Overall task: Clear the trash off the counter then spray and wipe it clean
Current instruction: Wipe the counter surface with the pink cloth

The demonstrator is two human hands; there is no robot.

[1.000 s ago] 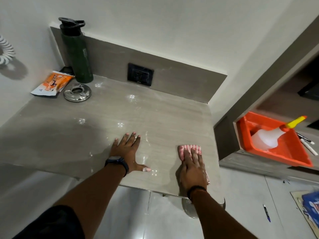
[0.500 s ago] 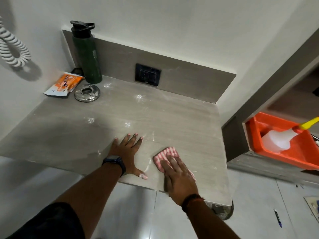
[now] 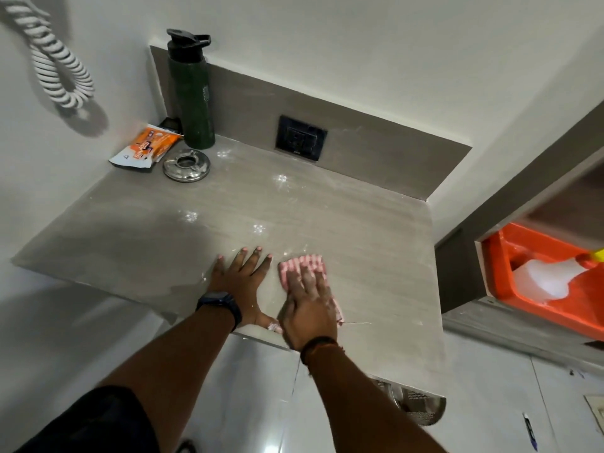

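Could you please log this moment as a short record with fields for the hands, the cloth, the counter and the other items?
left hand: flat on the counter, fingers spread, watch on wrist
right hand: pressing on the pink cloth
counter: grey, white spray spots across the middle and back
back left corner: green bottle upright, orange packet, round metal piece
shelf at right: spray bottle lying in an orange tray
stage: wiping near the front edge

On the counter (image 3: 359, 243): bottle (image 3: 191, 93) in far-left corner, packet (image 3: 145, 148) and metal dish (image 3: 186, 165) just before it; cloth (image 3: 302, 268) under right hand (image 3: 307, 308) near front edge, left hand (image 3: 242, 282) flat beside it.
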